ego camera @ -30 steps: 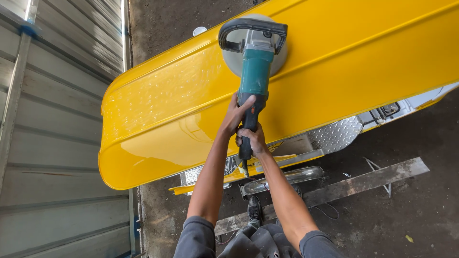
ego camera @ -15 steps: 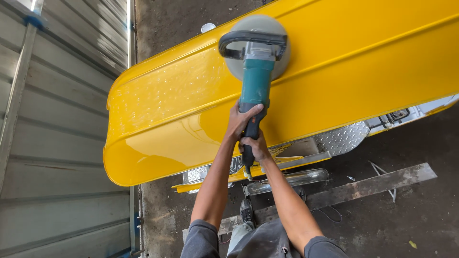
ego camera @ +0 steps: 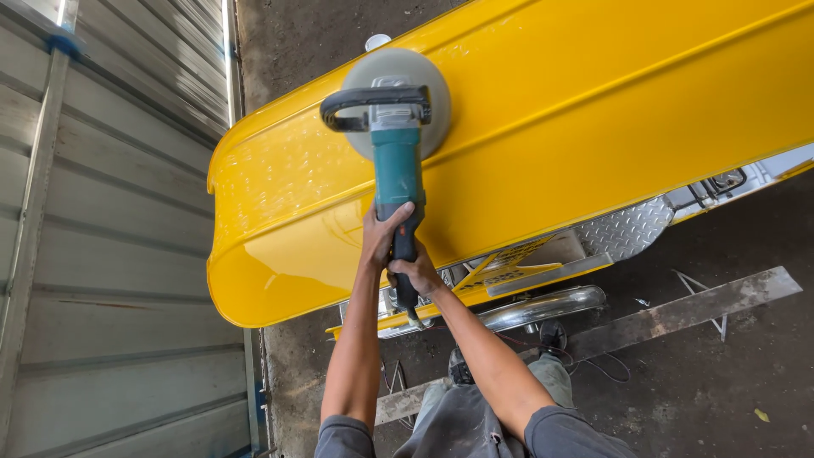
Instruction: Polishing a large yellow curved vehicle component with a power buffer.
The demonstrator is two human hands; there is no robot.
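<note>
Both hands grip a teal polisher (ego camera: 397, 170) on a glossy yellow roof panel (ego camera: 593, 127).

The left hand (ego camera: 379, 237) and right hand (ego camera: 415, 273) are clamped on its black handle; the round foam pad (ego camera: 424, 85) lies flat against the smooth, curved metal, beside a corrugated wall (ego camera: 102, 254).

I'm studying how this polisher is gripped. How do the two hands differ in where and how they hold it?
The left hand sits higher, wrapped around the teal polisher where the teal body meets the black grip; the right hand sits lower, closing on the black rear handle. The left arm reaches up nearly straight, the right arm comes in at a slant. Neither uses the black loop handle. Both are bare and clasp the same tool, touching each other.
</note>
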